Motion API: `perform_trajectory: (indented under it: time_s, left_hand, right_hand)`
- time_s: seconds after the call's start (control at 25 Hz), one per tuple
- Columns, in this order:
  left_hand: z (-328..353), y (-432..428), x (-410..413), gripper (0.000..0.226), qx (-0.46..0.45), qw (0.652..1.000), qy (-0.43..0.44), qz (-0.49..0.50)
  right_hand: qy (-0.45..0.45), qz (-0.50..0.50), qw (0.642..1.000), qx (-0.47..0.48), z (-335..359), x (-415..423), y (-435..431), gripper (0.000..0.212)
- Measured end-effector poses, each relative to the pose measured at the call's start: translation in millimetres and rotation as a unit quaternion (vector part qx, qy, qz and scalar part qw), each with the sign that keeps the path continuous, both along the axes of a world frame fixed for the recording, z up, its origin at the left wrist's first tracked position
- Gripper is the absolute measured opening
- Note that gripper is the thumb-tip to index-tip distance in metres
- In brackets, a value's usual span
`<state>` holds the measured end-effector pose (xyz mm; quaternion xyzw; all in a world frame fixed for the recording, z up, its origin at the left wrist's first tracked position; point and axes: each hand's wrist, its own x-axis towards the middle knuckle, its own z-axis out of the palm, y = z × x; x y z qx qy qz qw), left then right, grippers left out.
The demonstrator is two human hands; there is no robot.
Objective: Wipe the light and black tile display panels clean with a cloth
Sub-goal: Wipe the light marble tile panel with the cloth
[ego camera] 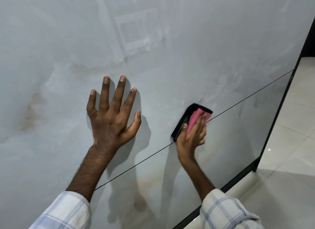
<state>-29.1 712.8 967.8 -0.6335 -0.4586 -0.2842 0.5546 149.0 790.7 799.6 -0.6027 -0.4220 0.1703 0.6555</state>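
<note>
The head view looks down along a glossy light tile panel [170,41], pale grey with faint brownish mottling at the left, that fills most of the scene. A thin black seam [247,96] runs across it from the near left up to the far right, and a black frame edge [276,112] borders the panel on the right, with pale glossy floor tiles [293,126] beyond it. The left hand [110,116] lies flat against the panel left of centre, above the seam, with fingers straight and spread wide and holding nothing. The right hand [190,136] is right of centre, directly on the seam, and grips a folded pink and black cloth [194,116]: the thumb is tucked against the cloth's black left edge and the fingers lie over the pink fold, keeping it pressed to the panel. This hand is slightly blurred. Both wrists emerge from pale checked sleeves [64,211] at the near edge.
</note>
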Motion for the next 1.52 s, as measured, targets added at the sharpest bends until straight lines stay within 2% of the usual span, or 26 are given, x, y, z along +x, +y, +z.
perform_trajectory:
  time_s: [0.12,0.2,0.28,0.44,0.52,0.6,0.68,0.8,0.84,0.96,1.2,1.36,1.44,1.52]
  left_hand:
    - [-1.4,-0.9,-0.9,0.060,0.001,1.000,-0.005,-0.005]
    - [-1.2,-0.9,-1.5,0.059,-0.001,1.000,-0.001,-0.009]
    - [0.7,-1.2,-1.2,0.059,-0.005,1.000,-0.006,-0.009]
    - [1.7,-0.9,3.7,0.054,0.002,1.000,-0.014,0.004]
    - [2.2,2.8,11.9,0.047,0.000,0.998,-0.055,-0.010]
    - [-1.9,8.4,32.0,0.044,-0.009,0.994,-0.110,-0.021]
    - [0.5,18.5,60.8,0.044,-0.008,0.992,-0.121,-0.017]
    - [12.7,41.4,91.1,0.048,-0.009,0.991,-0.133,-0.001]
    - [12.9,48.9,94.9,0.051,-0.001,0.990,-0.136,0.021]
    - [-1.8,62.7,95.1,0.060,0.024,0.989,-0.118,0.086]
    - [-4.1,66.0,89.3,0.064,0.031,0.987,-0.106,0.114]
    - [-5.1,66.6,89.6,0.063,0.033,0.988,-0.103,0.111]
    - [-5.1,66.2,91.0,0.063,0.034,0.987,-0.109,0.112]
    - [-4.9,65.2,92.8,0.063,0.031,0.988,-0.111,0.105]
  right_hand:
    - [-0.119,0.039,0.992,0.018,-32.9,-41.2,-43.2,0.067]
    - [-0.150,0.061,0.986,0.046,-37.5,-24.5,-35.1,0.071]
    - [-0.166,0.040,0.984,0.055,-28.9,11.0,-8.6,0.075]
    - [-0.038,0.014,0.999,0.025,9.0,84.8,56.5,0.079]
    - [-0.035,0.004,0.999,0.031,10.3,90.3,61.0,0.076]
    - [-0.113,0.029,0.992,0.050,-13.5,78.7,45.8,0.070]
    - [-0.213,0.084,0.969,0.097,-39.3,76.8,27.3,0.071]
    - [-0.296,0.095,0.933,0.180,-29.8,123.4,61.2,0.073]
    - [-0.285,0.076,0.937,0.188,-18.1,141.1,73.6,0.072]
    - [-0.149,0.052,0.977,0.142,22.2,168.2,102.4,0.076]
    - [-0.036,0.157,0.982,0.104,33.1,149.9,69.8,0.081]
    - [0.092,0.104,0.986,0.095,53.5,138.8,78.5,0.068]
    - [0.051,0.059,0.991,0.105,51.0,119.6,75.9,0.069]
    - [-0.118,0.086,0.976,0.163,24.3,101.8,60.9,0.070]
